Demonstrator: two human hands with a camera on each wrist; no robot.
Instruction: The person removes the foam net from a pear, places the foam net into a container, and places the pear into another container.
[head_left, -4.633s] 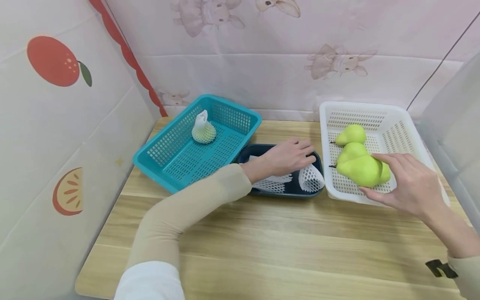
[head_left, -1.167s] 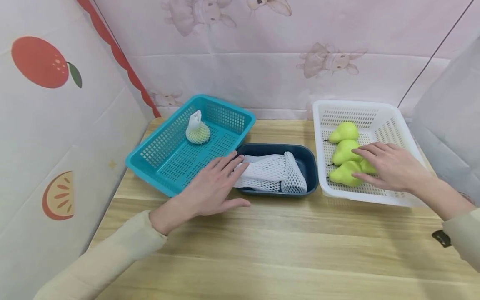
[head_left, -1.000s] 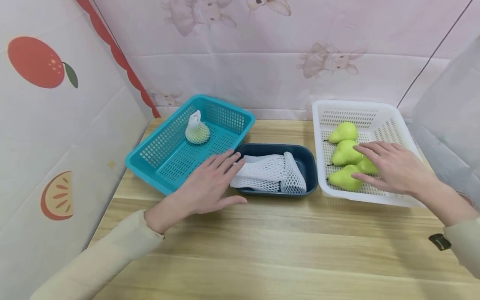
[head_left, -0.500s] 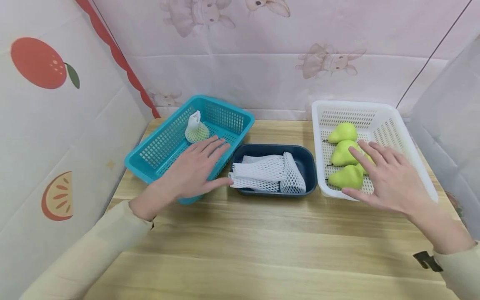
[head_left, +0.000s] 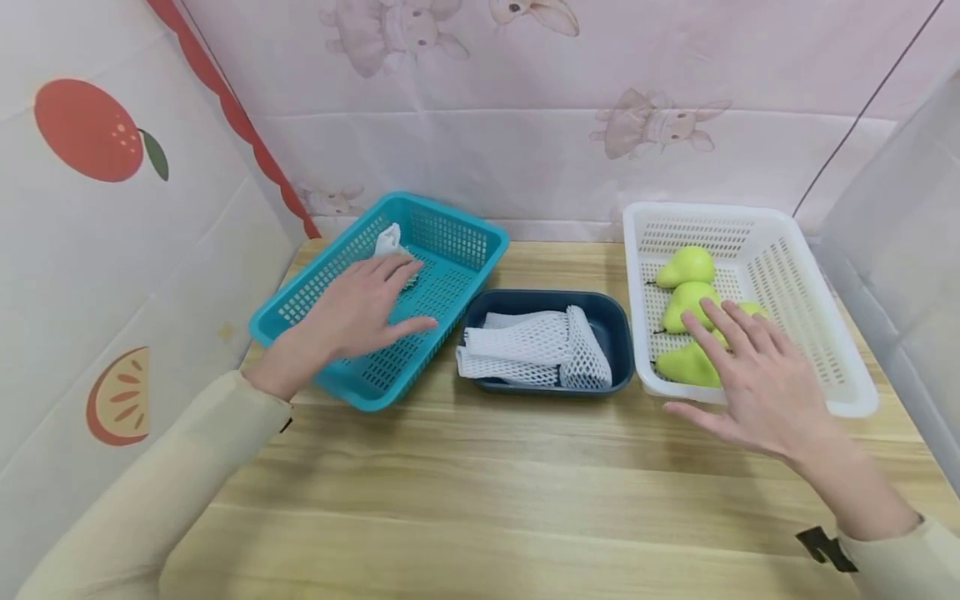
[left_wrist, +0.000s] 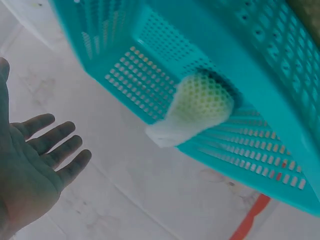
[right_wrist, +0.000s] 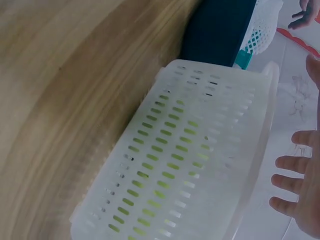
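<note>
My left hand (head_left: 345, 312) hovers over the teal basket (head_left: 487, 242), fingers extended and holding nothing. Inside that basket lies a pear in a white foam net (left_wrist: 200, 100); in the head view the hand partly covers it. My right hand (head_left: 768, 396) is spread above the front of the white basket (head_left: 832, 333), also without anything in it. Several green pears (head_left: 687, 267) lie in the white basket, some half hidden by the right hand. Between the baskets, white foam net sleeves (head_left: 525, 337) lie in a dark blue tray (head_left: 620, 333).
All three containers stand on a wooden table (head_left: 495, 492). A pink wall covering with rabbit prints (head_left: 525, 167) rises behind them. On the left is a wall with fruit pictures (head_left: 90, 129), and a pale wall (head_left: 900, 250) closes the right side.
Earlier my left hand was at the tray and my right held a pear in the white basket. Since then the left has moved left over the teal basket; the right released the pear and drew back.
</note>
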